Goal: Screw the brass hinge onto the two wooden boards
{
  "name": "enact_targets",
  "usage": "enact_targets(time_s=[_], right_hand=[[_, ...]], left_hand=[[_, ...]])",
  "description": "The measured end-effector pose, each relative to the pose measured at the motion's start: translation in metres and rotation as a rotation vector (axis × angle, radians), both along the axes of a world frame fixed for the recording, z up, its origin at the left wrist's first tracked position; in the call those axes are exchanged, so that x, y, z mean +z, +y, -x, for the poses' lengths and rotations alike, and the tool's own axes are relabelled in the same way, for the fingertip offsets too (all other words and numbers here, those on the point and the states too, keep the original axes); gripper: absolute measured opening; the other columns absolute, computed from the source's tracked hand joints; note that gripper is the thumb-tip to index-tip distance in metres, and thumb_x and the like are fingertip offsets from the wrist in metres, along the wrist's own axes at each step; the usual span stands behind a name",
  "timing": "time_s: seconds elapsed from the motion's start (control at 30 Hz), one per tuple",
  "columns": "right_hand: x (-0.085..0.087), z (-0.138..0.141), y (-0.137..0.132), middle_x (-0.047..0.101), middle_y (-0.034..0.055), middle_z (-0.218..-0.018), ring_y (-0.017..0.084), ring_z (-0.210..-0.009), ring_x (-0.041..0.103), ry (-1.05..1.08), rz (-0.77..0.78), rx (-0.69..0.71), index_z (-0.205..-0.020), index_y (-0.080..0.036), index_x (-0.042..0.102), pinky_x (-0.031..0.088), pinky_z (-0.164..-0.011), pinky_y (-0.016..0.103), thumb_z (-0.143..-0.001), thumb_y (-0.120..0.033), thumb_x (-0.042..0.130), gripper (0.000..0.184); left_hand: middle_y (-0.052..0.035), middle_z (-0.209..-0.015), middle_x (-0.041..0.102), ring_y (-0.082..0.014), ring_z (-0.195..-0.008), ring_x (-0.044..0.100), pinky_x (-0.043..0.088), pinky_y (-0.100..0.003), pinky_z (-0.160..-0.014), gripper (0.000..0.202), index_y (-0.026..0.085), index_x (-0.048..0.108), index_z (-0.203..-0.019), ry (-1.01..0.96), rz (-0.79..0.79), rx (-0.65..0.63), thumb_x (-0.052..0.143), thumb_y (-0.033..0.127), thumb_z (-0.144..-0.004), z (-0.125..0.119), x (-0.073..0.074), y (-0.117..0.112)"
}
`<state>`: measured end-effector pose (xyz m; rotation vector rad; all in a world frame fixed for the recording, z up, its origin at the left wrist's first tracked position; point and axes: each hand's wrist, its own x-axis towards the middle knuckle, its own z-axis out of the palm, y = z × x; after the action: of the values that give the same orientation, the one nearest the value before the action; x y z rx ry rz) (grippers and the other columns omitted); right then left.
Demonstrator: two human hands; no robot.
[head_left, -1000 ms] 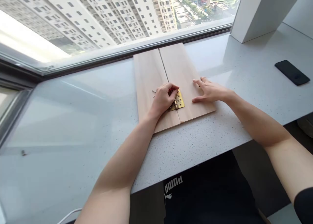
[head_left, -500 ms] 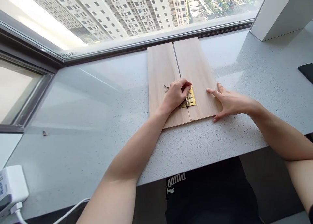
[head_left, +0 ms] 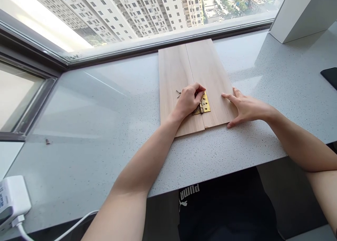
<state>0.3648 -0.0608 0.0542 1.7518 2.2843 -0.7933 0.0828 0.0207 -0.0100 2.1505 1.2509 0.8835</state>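
Two pale wooden boards, the left board (head_left: 173, 71) and the right board (head_left: 206, 64), lie side by side with a thin seam between them. Across the seam near their front end sits a brass hinge (head_left: 204, 103), its left leaf mostly hidden. My left hand (head_left: 189, 97) is closed over the hinge, with thumb and index finger together at its upper end; the exact contact is partly hidden. Spread around the right board's outer edge near the front corner, my right hand (head_left: 243, 107) is open and touches the board. Small screws (head_left: 179, 92) lie on the left board.
The boards rest on a speckled light countertop (head_left: 105, 128), their far end by the window frame (head_left: 131, 53). A lone screw (head_left: 47, 141) is at left. A white power adapter (head_left: 18, 195) with a cable stands front left; a dark flat object (head_left: 330, 78) lies at the right edge.
The right board has shifted slightly left against the other, and the dark gap between them has narrowed to a thin line. My right hand moved left with it; my left hand stays over the hinge.
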Motion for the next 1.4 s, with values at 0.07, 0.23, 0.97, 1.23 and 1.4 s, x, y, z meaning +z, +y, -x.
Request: enact_targets(time_s=[0.07, 0.23, 0.97, 1.23, 1.4], right_hand=[[0.000, 0.000, 0.000, -0.002, 0.0277, -0.206, 0.058, -0.177, 0.047, 0.000, 0.018, 0.003, -0.200, -0.027, 0.016, 0.046, -0.143, 0.068, -0.071, -0.084, 0.103, 0.166], [0.000, -0.002, 0.001, -0.003, 0.0259, -0.206, 0.060, -0.174, 0.051, 0.012, 0.030, 0.004, -0.201, -0.028, 0.015, 0.049, -0.140, 0.070, -0.069, -0.087, 0.102, 0.168], [0.002, -0.002, 0.000, -0.003, 0.0214, -0.207, 0.060, -0.175, 0.049, -0.015, 0.036, -0.006, -0.201, -0.031, 0.015, 0.047, -0.143, 0.070, -0.071, -0.087, 0.100, 0.165], [0.005, 0.000, -0.002, -0.003, 0.0203, -0.208, 0.060, -0.179, 0.042, 0.000, 0.050, -0.022, -0.201, -0.032, 0.015, 0.046, -0.143, 0.073, -0.070, -0.086, 0.101, 0.165], [0.003, -0.002, -0.001, -0.003, 0.0217, -0.207, 0.061, -0.179, 0.042, 0.021, 0.043, -0.026, -0.200, -0.030, 0.018, 0.046, -0.143, 0.072, -0.069, -0.084, 0.102, 0.165]], left_hand=[[-0.0077, -0.117, 0.090, -0.0279, -0.111, 0.083, 0.067, -0.042, -0.105, 0.012, 0.023, 0.081, -0.110, 0.008, 0.012, 0.000, 0.071, 0.016, -0.110, 0.000, 0.002, -0.001], [-0.0082, -0.118, 0.090, -0.0285, -0.113, 0.084, 0.069, -0.044, -0.107, 0.014, 0.023, 0.082, -0.112, 0.006, 0.027, -0.014, 0.071, 0.016, -0.110, 0.002, 0.004, -0.002], [-0.0083, -0.116, 0.088, -0.0266, -0.110, 0.083, 0.070, -0.044, -0.108, 0.011, 0.024, 0.080, -0.111, -0.042, 0.005, -0.034, 0.071, 0.019, -0.111, 0.003, -0.003, 0.003], [-0.0076, -0.115, 0.088, -0.0269, -0.110, 0.084, 0.071, -0.044, -0.106, 0.012, 0.025, 0.081, -0.111, -0.068, -0.002, -0.043, 0.072, 0.017, -0.108, 0.005, -0.006, 0.006], [-0.0075, -0.113, 0.088, -0.0269, -0.107, 0.083, 0.071, -0.044, -0.103, 0.010, 0.023, 0.083, -0.110, -0.056, 0.011, -0.041, 0.074, 0.019, -0.106, 0.004, -0.003, 0.007]])
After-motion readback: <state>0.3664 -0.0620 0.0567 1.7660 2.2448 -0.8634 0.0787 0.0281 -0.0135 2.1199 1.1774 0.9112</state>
